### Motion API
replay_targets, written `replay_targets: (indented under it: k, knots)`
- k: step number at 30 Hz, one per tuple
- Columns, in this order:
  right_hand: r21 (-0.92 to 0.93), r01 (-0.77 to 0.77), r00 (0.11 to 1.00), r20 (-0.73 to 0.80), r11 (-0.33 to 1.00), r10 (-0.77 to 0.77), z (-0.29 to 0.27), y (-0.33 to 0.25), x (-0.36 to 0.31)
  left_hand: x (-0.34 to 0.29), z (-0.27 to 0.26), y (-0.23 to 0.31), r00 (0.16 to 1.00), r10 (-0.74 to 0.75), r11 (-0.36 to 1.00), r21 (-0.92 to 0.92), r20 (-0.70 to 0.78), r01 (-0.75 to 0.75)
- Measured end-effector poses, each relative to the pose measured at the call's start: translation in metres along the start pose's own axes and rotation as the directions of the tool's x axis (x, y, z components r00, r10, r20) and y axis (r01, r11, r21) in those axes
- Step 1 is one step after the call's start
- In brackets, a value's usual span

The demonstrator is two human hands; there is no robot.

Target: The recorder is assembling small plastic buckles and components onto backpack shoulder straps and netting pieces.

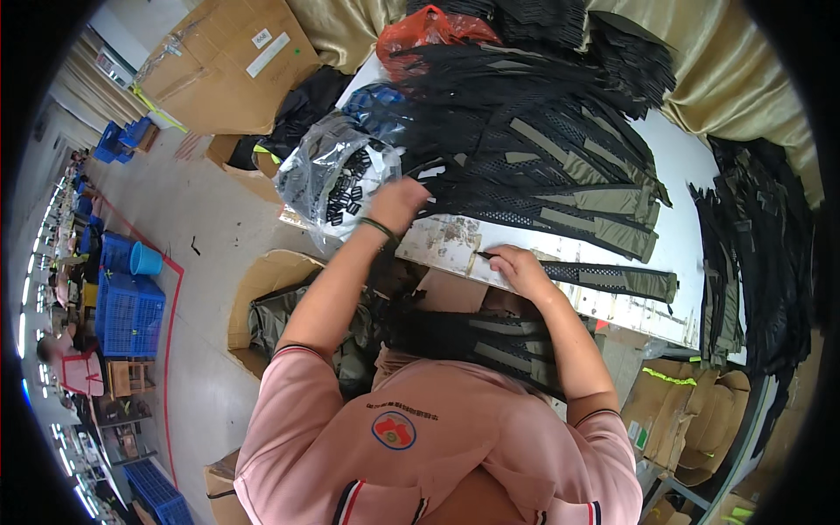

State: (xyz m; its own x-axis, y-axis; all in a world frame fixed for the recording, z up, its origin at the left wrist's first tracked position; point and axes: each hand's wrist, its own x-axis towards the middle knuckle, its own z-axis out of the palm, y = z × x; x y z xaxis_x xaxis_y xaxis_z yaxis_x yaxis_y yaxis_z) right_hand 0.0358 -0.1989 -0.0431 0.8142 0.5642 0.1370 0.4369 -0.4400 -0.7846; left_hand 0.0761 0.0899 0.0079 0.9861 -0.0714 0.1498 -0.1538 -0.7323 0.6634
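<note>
My right hand (pixel 518 268) is closed on the narrow end of a black mesh strap (pixel 612 280) with an olive green panel, which lies along the table's near edge. The strap's tip pokes out past my fingers. My left hand (pixel 401 208), smeared by motion, is beside a clear plastic bag (pixel 337 179) of small black plastic pieces. Its fingers are close to the ends of a fanned pile of similar straps (pixel 569 166). I cannot make out whether it holds anything. More black and olive straps (pixel 490 337) lie across my lap.
The white table (pixel 674 157) carries a red plastic bag (pixel 429 37) and dark stacked pieces (pixel 630 66) at the back. Dark straps (pixel 761 254) hang at the right. Cardboard boxes (pixel 236 66) stand left, with an open one (pixel 241 306) by my left arm. Blue crates (pixel 131 311) stand farther left.
</note>
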Motion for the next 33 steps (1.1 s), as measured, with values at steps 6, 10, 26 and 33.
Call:
replay_targets:
  k: [6,10,26,33]
  knots:
    - [0.014,0.028,0.999,0.039,1.000,-0.028,0.001,-0.013,0.010,0.015,-0.054,-0.164,0.940,-0.200,0.775,0.543,-0.276,0.324]
    - [0.133,-0.023,0.999,-0.037,0.991,0.028,0.003,0.005,0.012,0.018,-0.032,-0.136,0.955,-0.221,0.751,0.590,-0.199,0.297]
    - [0.311,-0.326,0.943,0.040,0.893,0.330,0.001,0.011,0.017,-0.012,-0.043,-0.088,0.924,0.003,0.820,0.530,-0.382,0.217]
    - [0.330,-0.202,0.975,-0.018,0.922,0.221,-0.005,-0.024,0.014,-0.030,-0.021,-0.036,0.936,-0.341,0.591,-0.756,0.082,0.281]
